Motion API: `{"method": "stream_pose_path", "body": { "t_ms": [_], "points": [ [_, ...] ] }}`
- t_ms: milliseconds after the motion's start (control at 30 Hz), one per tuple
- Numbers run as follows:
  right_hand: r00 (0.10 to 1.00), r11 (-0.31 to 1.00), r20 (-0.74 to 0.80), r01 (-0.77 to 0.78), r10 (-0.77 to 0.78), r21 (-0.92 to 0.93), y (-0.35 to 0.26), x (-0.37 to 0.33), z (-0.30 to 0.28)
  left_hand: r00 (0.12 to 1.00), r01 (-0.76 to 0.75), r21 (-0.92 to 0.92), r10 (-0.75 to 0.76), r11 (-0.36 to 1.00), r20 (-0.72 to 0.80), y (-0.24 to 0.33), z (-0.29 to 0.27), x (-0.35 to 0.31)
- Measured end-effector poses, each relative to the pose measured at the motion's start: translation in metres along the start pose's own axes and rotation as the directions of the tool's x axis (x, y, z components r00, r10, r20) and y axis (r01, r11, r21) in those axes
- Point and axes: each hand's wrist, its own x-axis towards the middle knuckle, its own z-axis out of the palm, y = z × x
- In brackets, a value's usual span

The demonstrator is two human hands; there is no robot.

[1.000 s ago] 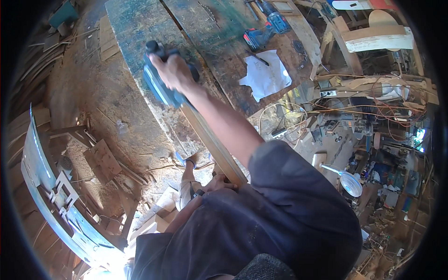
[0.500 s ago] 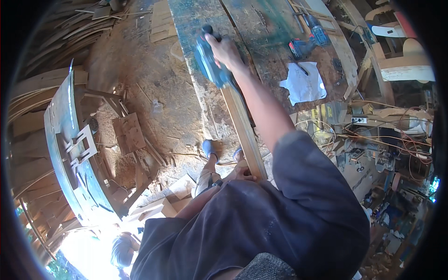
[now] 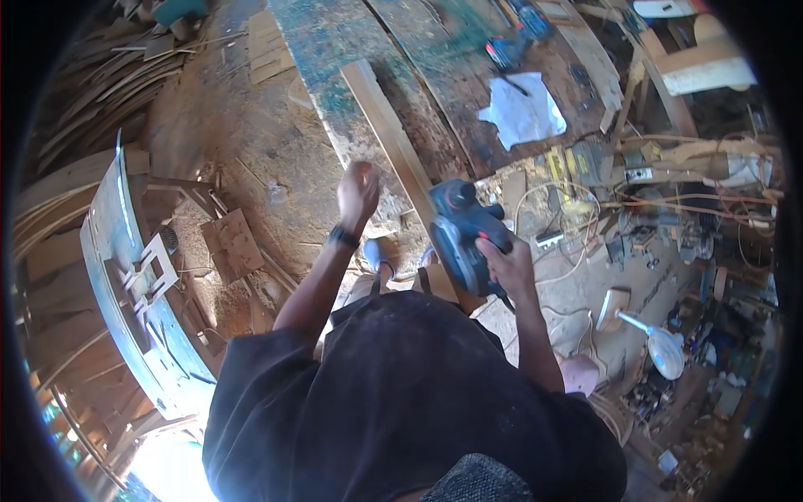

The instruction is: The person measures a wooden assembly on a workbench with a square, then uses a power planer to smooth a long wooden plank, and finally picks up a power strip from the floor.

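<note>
A belt sander [image 3: 458, 238], dark grey-blue with a round front knob, sits at the near part of a long wooden board [image 3: 393, 151]. My right hand [image 3: 508, 263] is wrapped round its rear handle. The sander covers some of the board's right side, and its underside is hidden. My left hand [image 3: 358, 199], with a dark band at the wrist, is raised just left of the board. It holds nothing, and its fingers are loosely bent and apart from the wood. The board's far end lies on a worn workbench [image 3: 326, 50]; its near end reaches my body.
On the bench lie a white paper sheet [image 3: 525, 113] and a cordless drill [image 3: 514, 42]. Cables [image 3: 669, 201] and small tools crowd the right side. A white fan-like object [image 3: 665, 351] stands there. Wood strips [image 3: 92, 92] and a curved pale panel [image 3: 138, 293] are at left.
The sander has come from the board's far end to its near part in my right hand. My left hand has left the board's near end and risen beside it. The view has shifted.
</note>
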Motion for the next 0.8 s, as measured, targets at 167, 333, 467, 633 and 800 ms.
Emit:
{"method": "stream_pose_path", "body": {
  "t_ms": [167, 333, 467, 633, 800],
  "points": [
    [0.972, 0.985, -0.18, -0.136, 0.153, 0.107, 0.031, -0.072, -0.046, 0.983, -0.042, 0.455, -0.045, 0.89, 0.18, 0.033, 0.1, 0.02],
    [0.914, 0.958, -0.318, -0.191, 0.253, 0.213, 0.047, -0.106, -0.055, 0.977, -0.06, 0.52, -0.056, 0.852, 0.206, 0.017, 0.124, 0.044],
    [0.916, 0.97, -0.341, -0.153, 0.21, 0.187, 0.041, -0.116, -0.053, 0.984, -0.114, 0.567, 0.173, 0.816, -0.052, -0.03, 0.105, 0.125],
    [0.947, 0.993, -0.316, -0.079, 0.049, -0.083, 0.04, -0.113, -0.05, 0.811, -0.521, -0.006, 0.498, 0.853, 0.307, 0.078, 0.102, 0.066],
    [0.989, 0.978, -0.148, -0.06, 0.031, -0.198, 0.006, -0.097, -0.037, 0.639, -0.324, -0.5, 0.576, 0.803, 0.51, 0.162, 0.09, -0.099]
  ]
}}
